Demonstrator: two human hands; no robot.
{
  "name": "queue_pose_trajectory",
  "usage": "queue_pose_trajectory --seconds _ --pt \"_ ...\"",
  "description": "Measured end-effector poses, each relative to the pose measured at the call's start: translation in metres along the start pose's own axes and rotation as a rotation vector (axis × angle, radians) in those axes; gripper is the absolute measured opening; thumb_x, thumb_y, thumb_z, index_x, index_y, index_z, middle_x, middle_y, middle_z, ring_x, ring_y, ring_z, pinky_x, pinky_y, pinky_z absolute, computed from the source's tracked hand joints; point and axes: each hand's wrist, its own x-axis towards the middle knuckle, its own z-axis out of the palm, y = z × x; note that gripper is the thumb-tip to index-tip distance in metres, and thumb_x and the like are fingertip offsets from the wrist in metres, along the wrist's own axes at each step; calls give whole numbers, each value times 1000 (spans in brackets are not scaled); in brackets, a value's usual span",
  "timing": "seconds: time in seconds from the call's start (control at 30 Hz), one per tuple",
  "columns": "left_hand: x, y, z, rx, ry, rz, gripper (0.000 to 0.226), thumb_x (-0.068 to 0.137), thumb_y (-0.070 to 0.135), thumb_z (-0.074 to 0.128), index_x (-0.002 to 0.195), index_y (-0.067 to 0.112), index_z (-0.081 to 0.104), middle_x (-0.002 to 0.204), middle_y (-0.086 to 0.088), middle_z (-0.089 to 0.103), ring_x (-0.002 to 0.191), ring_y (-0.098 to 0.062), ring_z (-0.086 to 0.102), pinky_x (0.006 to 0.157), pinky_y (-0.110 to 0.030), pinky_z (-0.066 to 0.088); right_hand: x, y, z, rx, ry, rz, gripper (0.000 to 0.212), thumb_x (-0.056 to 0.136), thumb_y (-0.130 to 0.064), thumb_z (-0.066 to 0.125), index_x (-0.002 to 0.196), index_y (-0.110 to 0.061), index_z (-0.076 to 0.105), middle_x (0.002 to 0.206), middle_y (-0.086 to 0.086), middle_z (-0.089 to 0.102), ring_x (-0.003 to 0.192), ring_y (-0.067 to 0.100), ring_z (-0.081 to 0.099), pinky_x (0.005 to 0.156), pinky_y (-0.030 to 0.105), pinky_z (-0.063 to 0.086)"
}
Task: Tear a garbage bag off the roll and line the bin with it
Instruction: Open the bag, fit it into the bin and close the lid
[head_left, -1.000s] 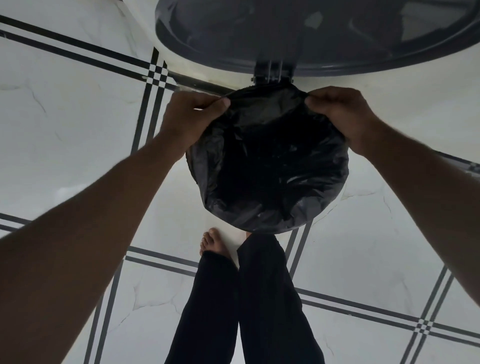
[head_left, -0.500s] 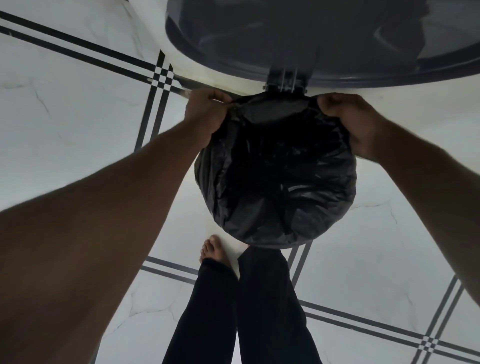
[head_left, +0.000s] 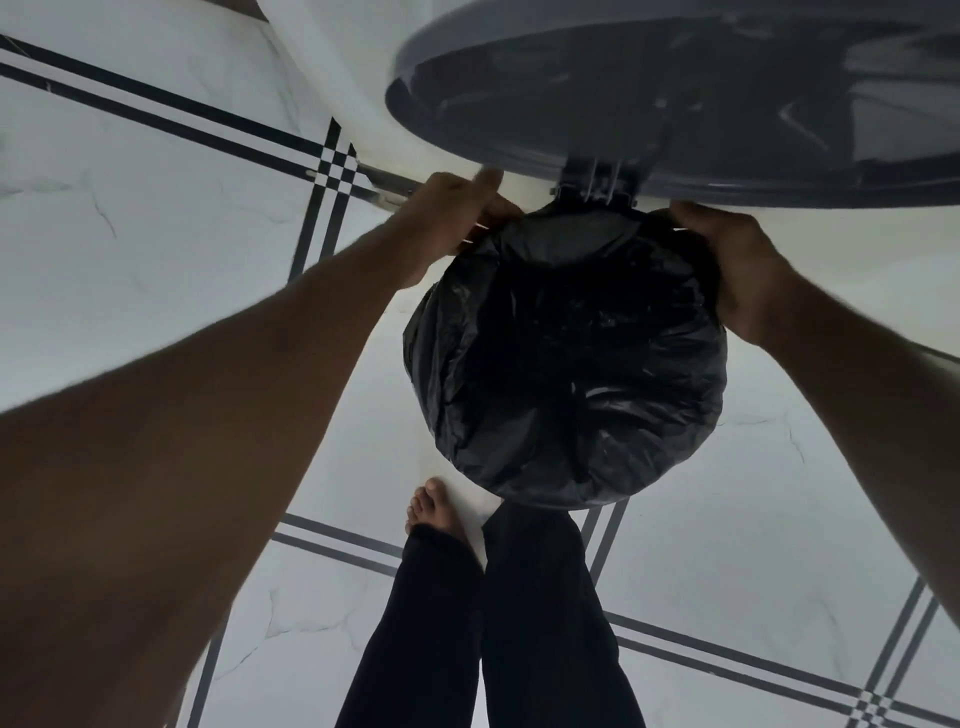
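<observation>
A black garbage bag (head_left: 566, 374) is spread over the round mouth of the bin, its plastic folded over the rim all the way round, so the bin's body is hidden. The bin's grey lid (head_left: 675, 88) stands raised on its hinge (head_left: 597, 179) at the far side. My left hand (head_left: 457, 218) pinches the bag's edge at the far left of the rim. My right hand (head_left: 727, 260) grips the bag's edge at the far right of the rim, fingers curled over the plastic.
The bin stands on a white marble floor (head_left: 156, 234) with dark double lines. A white wall (head_left: 337, 62) rises behind the lid. My bare foot (head_left: 436, 514) and black trouser legs (head_left: 519, 623) are right in front of the bin.
Both hands have worked further back along the rim toward the hinge, pulling the bag's edge with them. The view has shifted closer, with the lid now larger at the top right.
</observation>
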Motion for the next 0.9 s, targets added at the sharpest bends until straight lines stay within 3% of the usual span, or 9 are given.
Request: queue_pose_trajectory --seconds 0.07,0.17,0.37,0.47,0.63,0.77,0.9 --pt "-1 -2 0 82 -52 5 38 99 51 48 84 28 74 100 2 75 92 -7 67 89 -23 48 -1 2 -4 -36 -40 -60 29 91 -31 60 112 -13 67 98 6 69 90 22 68 88 34 54" --pt "-1 -6 -4 27 -91 26 38 91 52 60 102 20 78 107 1 77 103 -11 70 104 -34 47 -3 4 -8 -157 -49 -117 15 89 -12 65 103 -10 70 97 12 70 91 27 68 92 40 54" --pt "-7 -6 -5 -48 -66 144 29 90 33 69 100 7 77 94 -8 77 86 -16 74 85 -26 57 -3 3 -9 -224 -62 -140 11 90 -9 65 100 -9 69 98 14 67 98 31 62 98 46 50" --pt "-5 0 -5 -140 -5 72 29 92 32 65 104 7 71 95 -5 72 79 -13 68 75 -25 53 -2 1 -7 -216 -69 -157 17 90 -5 66 98 -18 71 95 11 66 95 30 60 98 48 48" --pt "-7 7 0 72 25 -17 32 92 38 59 92 8 71 93 -7 69 85 -20 62 84 -32 48 0 1 -4 -272 -68 -174 20 93 -6 63 99 -21 74 96 8 71 95 26 65 103 49 49" --pt "-12 5 3 95 51 0 40 92 38 57 100 2 70 95 -10 67 88 -20 61 82 -31 45 -3 1 -2 -319 -21 -162 16 95 -8 62 103 -17 73 96 7 72 91 22 67 99 45 53" --pt "-14 0 4 76 117 23 40 94 42 55 106 6 69 101 -7 69 96 -20 64 88 -33 47 -18 -2 -1 -347 63 -180 13 92 -31 69 103 -24 72 94 -4 72 84 9 68 76 27 53"
